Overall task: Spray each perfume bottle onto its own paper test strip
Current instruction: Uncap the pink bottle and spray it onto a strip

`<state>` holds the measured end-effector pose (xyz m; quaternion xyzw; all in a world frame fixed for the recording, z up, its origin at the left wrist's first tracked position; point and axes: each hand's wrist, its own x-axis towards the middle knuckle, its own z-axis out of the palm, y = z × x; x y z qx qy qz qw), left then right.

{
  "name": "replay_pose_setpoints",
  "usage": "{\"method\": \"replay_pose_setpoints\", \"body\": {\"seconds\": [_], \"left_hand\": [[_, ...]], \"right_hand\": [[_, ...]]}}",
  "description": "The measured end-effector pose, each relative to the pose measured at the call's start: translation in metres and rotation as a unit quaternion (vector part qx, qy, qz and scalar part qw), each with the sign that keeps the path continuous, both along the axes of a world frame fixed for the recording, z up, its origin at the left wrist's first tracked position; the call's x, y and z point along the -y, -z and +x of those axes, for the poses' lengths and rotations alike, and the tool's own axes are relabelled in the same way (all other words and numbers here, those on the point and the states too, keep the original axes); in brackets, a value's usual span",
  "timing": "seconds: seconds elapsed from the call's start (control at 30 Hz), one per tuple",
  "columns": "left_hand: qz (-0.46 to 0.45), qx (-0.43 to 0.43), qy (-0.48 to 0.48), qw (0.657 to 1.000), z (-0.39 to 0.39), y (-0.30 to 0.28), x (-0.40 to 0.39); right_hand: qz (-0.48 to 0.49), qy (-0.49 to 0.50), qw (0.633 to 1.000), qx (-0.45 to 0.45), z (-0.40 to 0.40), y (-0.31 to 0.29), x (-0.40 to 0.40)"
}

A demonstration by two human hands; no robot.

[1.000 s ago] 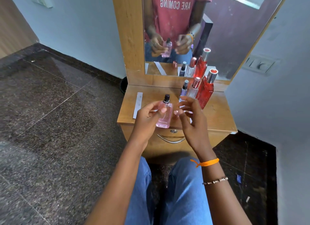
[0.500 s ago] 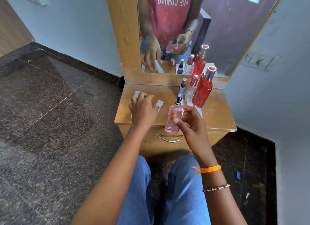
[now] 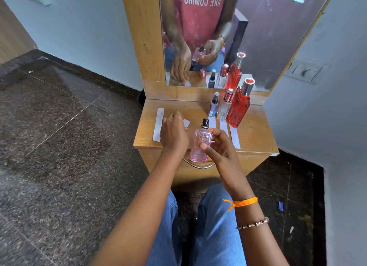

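Observation:
My right hand holds a pink perfume bottle upright just above the table's front edge. Its black spray head is bare. My left hand lies on the wooden tabletop left of the bottle, fingers curled down on a white paper strip that peeks out at its right. Another strip lies at the far left. At the back right stand a small blue bottle, a clear bottle with a pink cap and a tall red bottle, each with a strip in front.
A mirror in a wooden frame rises behind the tabletop and reflects my hands and the bottles. A drawer handle sits under the front edge. My knees in blue jeans are below. Dark stone floor lies to the left, a wall with a switch plate to the right.
The pink bottle passed from my left hand to my right hand. My left hand dropped onto the strip on the tabletop and has stayed there for the last half second.

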<state>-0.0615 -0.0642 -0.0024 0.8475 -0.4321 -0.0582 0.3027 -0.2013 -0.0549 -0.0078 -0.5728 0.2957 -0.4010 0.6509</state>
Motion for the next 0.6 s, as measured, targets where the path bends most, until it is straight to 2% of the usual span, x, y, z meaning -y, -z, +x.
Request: {"method": "replay_pose_setpoints", "body": {"seconds": [0.37, 0.47, 0.6], "left_hand": [[0.012, -0.019, 0.01, 1.0, 0.001, 0.0, -0.004], [-0.049, -0.091, 0.016, 0.994, 0.002, -0.002, -0.01], [-0.108, -0.226, 0.011, 0.968, 0.006, -0.013, -0.02]], "right_hand": [[0.006, -0.007, 1.0, 0.014, -0.004, 0.0, -0.001], [0.041, -0.019, 0.999, 0.026, -0.005, 0.002, 0.001], [0.124, -0.056, 0.985, 0.106, -0.005, -0.002, 0.002]]}}
